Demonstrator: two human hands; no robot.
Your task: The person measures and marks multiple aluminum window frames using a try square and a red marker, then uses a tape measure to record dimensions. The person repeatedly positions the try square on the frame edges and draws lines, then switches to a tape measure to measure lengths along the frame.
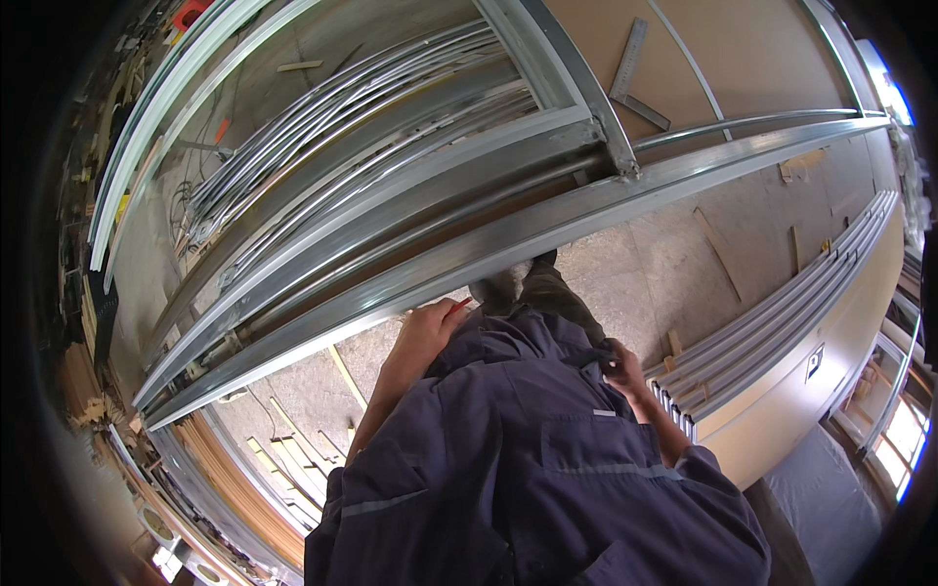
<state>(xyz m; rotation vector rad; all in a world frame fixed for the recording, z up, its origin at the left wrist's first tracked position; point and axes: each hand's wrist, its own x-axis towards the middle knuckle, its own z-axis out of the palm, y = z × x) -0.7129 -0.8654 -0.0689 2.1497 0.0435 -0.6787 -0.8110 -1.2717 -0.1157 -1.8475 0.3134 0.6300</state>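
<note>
Nearest, a dark blue work jacket [508,420] with pale bands across its back or front panels, dark trousers [559,293] below its hem; left hand [427,329] ahead of the jacket, fingers curled, grip closed on a slim red stick [456,307] whose end shows beyond the fingers; this hand sits just beside the near rail [518,230] of a grey metal frame, contact between them cannot be told; right hand [622,365] at the right side of the jacket hem, fingers bent against dark cloth, its grip partly hidden, so cannot tell how far open or whether it has hold of anything; around the feet, grey floor [635,264], with pale wood strips [348,376] lying to the left; to the right, a row of silvery metal profiles [791,308] along a beige panel [762,425]; beyond the near rail, the frame's further members cross the scene; far left, a loose bundle of long metal profiles [371,107]; far right, a steel square [628,59] lying on a brown board [752,68].
</note>
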